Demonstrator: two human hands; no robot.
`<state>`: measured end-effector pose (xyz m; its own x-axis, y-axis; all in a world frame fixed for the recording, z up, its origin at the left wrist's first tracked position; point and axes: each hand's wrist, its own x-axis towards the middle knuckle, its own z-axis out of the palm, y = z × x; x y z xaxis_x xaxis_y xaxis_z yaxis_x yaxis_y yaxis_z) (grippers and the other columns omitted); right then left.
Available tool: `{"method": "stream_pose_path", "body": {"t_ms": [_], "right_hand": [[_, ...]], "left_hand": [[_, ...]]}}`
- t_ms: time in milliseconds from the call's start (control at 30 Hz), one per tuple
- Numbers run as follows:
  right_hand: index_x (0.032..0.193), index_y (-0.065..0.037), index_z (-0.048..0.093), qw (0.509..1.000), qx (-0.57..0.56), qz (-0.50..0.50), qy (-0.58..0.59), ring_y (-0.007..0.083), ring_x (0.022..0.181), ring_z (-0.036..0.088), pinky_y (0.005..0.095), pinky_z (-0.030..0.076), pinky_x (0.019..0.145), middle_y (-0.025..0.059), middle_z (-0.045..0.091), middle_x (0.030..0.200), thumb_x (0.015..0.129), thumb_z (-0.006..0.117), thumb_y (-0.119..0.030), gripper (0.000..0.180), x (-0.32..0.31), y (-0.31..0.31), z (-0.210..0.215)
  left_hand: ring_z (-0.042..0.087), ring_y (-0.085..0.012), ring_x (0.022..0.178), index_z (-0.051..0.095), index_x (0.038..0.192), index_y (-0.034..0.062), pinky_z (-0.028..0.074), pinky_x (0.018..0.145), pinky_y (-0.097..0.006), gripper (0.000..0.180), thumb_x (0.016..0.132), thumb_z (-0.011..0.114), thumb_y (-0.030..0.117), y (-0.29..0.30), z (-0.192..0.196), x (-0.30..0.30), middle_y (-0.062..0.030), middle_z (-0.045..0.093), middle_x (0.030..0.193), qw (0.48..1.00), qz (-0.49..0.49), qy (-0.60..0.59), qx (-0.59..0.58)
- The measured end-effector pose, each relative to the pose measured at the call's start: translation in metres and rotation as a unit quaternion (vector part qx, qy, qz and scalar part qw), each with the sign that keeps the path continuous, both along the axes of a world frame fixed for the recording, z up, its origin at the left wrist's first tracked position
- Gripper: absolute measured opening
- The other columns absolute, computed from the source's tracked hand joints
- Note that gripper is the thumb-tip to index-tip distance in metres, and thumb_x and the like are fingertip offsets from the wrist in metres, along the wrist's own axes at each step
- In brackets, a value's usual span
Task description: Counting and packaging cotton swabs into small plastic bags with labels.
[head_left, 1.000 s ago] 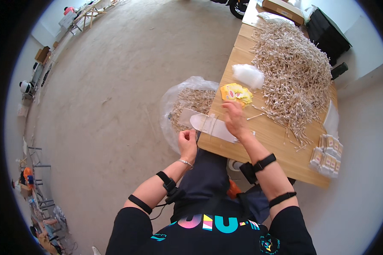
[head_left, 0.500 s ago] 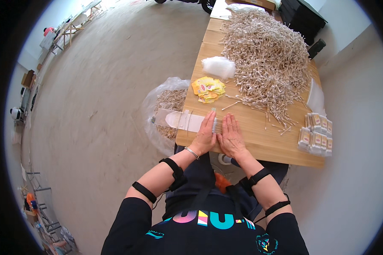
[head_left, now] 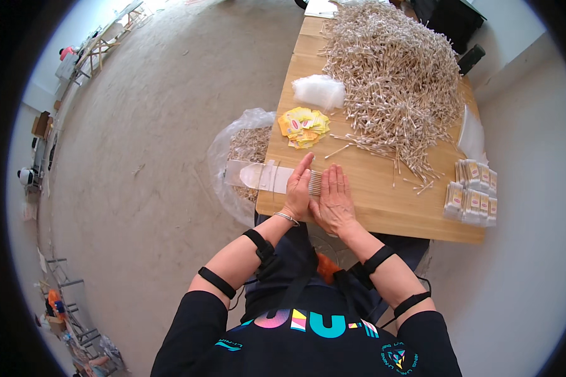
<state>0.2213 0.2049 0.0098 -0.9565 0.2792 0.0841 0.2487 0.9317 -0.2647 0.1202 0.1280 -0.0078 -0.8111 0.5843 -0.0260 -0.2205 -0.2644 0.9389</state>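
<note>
A row of cotton swabs (head_left: 316,183) lies side by side on the table between my two hands. My left hand (head_left: 299,186) stands partly on its edge at the left of the row, its fingers stretched out. Flat at the row's right side lies my right hand (head_left: 335,201), palm down with straight fingers. A pale flat strip (head_left: 277,179), crossed by thin bands, reaches from beside my left hand past the table's left edge. My left hand and wrist cover part of it.
A large heap of loose cotton swabs (head_left: 399,75) covers the table's far side. Nearer lie yellow printed cards (head_left: 303,127) and clear plastic bags (head_left: 319,92). Packed swab bundles (head_left: 471,191) stand at the right. A plastic sack of swabs (head_left: 248,146) sits beyond the table's left edge.
My left hand has tilted up onto its edge, its fingertips rising. My right hand has stayed flat beside the swabs. The whole view has shifted slightly.
</note>
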Motion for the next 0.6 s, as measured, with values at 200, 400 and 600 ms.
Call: {"method": "stream_pose_path", "body": {"t_ms": [200, 400, 600], "right_hand": [[0.139, 0.013, 0.02, 0.999, -0.02, -0.029, -0.007, 0.0406, 0.14, 0.009, 0.0469, 0.008, 0.115, 0.0294, 0.015, 0.148, 0.083, 0.054, -0.043, 0.086, -0.005, -0.003, 0.009], [0.139, 0.012, 0.02, 1.0, 0.0, -0.025, -0.011, 0.0404, 0.14, 0.009, 0.0465, 0.009, 0.115, 0.0292, 0.015, 0.147, 0.081, 0.055, -0.045, 0.089, -0.005, -0.004, 0.007], [0.139, 0.012, 0.019, 0.999, -0.008, -0.024, -0.023, 0.04, 0.141, 0.01, 0.0465, 0.01, 0.115, 0.029, 0.015, 0.148, 0.079, 0.057, -0.046, 0.092, -0.006, -0.005, 0.007]], "left_hand": [[0.031, -0.0218, 0.135, 0.034, 0.139, -0.0047, 0.02, 0.113, -0.032, 0.044, 0.098, 0.035, 0.013, -0.005, 0.003, -0.006, -0.0156, 0.036, 0.144, 0.998, -0.052, -0.042, 0.009], [0.032, -0.0202, 0.135, 0.035, 0.138, -0.0037, 0.022, 0.112, -0.032, 0.044, 0.1, 0.035, 0.018, -0.006, 0.006, -0.004, -0.0138, 0.038, 0.143, 0.997, -0.06, 0.022, -0.035], [0.049, -0.0294, 0.114, 0.053, 0.125, 0.0024, 0.035, 0.101, -0.036, 0.036, 0.09, 0.05, 0.013, -0.028, 0.017, -0.005, -0.0159, 0.053, 0.121, 0.924, 0.002, 0.336, -0.18]]}}
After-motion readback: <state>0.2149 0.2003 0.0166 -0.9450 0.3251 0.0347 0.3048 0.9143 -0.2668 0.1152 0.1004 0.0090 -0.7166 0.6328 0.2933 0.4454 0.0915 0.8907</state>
